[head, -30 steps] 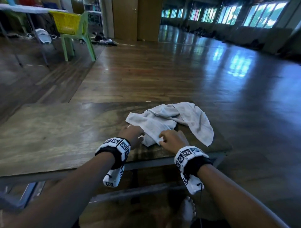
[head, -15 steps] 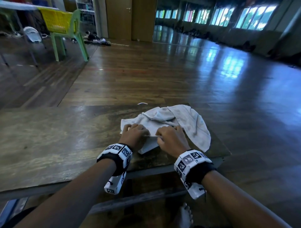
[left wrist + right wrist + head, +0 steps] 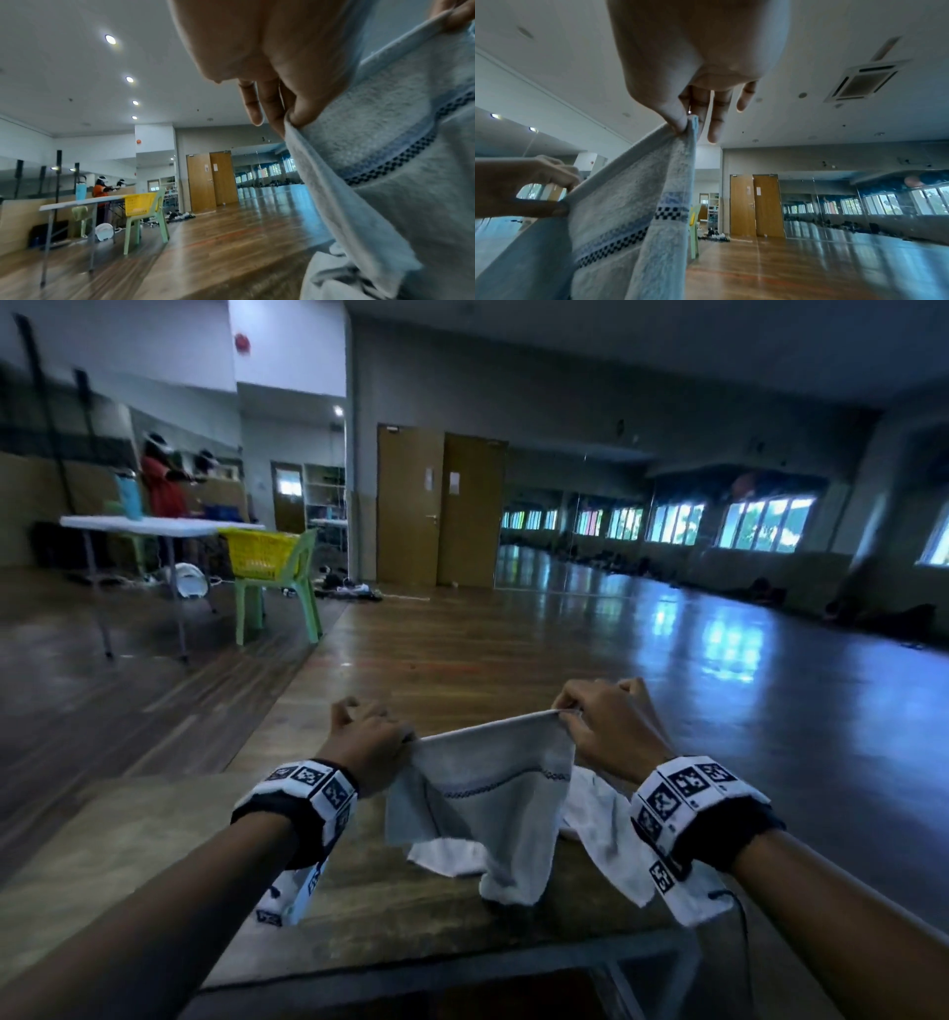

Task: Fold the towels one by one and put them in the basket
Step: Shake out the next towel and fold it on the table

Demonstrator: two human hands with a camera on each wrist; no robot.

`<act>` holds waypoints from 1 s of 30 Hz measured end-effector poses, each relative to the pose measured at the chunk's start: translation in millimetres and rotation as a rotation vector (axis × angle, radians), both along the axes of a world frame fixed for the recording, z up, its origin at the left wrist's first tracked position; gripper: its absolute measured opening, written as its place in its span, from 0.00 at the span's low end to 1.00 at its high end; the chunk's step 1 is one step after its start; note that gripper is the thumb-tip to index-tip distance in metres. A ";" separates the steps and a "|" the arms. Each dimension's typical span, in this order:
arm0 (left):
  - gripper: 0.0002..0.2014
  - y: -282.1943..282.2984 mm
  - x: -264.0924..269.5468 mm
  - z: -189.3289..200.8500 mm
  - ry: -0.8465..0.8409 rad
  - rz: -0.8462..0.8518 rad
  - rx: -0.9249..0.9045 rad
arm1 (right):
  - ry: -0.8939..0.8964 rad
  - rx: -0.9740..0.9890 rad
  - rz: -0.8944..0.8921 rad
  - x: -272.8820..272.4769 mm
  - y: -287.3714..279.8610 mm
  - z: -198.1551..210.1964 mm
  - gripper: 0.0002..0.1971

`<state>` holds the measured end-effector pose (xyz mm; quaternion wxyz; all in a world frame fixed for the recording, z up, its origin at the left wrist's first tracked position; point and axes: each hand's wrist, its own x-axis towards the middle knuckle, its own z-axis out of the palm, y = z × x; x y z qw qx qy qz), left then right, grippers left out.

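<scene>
A pale grey towel with a dark checked band hangs in the air above the wooden table. My left hand pinches its top left corner and my right hand pinches the top right corner, so the top edge is stretched between them. The towel's lower part still trails on the table. In the left wrist view thumb and finger pinch the towel edge. The right wrist view shows the towel pinched the same way, with my left hand at its other corner. A yellow basket sits on a green chair far back left.
A white folding table with a blue bottle stands behind the green chair, and a person in red stands beyond it. A white fan lies on the floor by the chair. Wooden doors and a wide shiny floor lie ahead.
Both hands have lifted the towel off the table by its top corners and spread apart. My head has tilted up, bringing the room and basket into view.
</scene>
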<state>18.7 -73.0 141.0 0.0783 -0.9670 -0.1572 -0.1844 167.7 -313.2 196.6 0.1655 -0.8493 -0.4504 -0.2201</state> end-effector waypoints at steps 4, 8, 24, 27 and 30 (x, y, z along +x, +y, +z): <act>0.15 13.8 -31.2 44.5 0.010 0.100 0.059 | -0.027 0.094 0.047 -17.7 -4.7 57.0 0.04; 0.12 19.2 -72.4 96.3 -0.080 0.118 0.023 | -0.061 0.199 0.089 -31.9 -16.5 110.1 0.04; 0.10 -15.3 -185.4 311.2 -0.381 0.143 0.119 | -0.113 0.471 0.149 -77.1 -55.1 258.8 0.07; 0.12 -12.3 -192.9 327.3 -0.484 0.163 0.034 | -0.117 0.500 0.196 -75.6 -46.9 271.8 0.06; 0.12 3.8 -190.0 324.0 -0.515 0.165 -0.025 | -0.114 0.496 0.191 -71.0 -27.6 271.5 0.07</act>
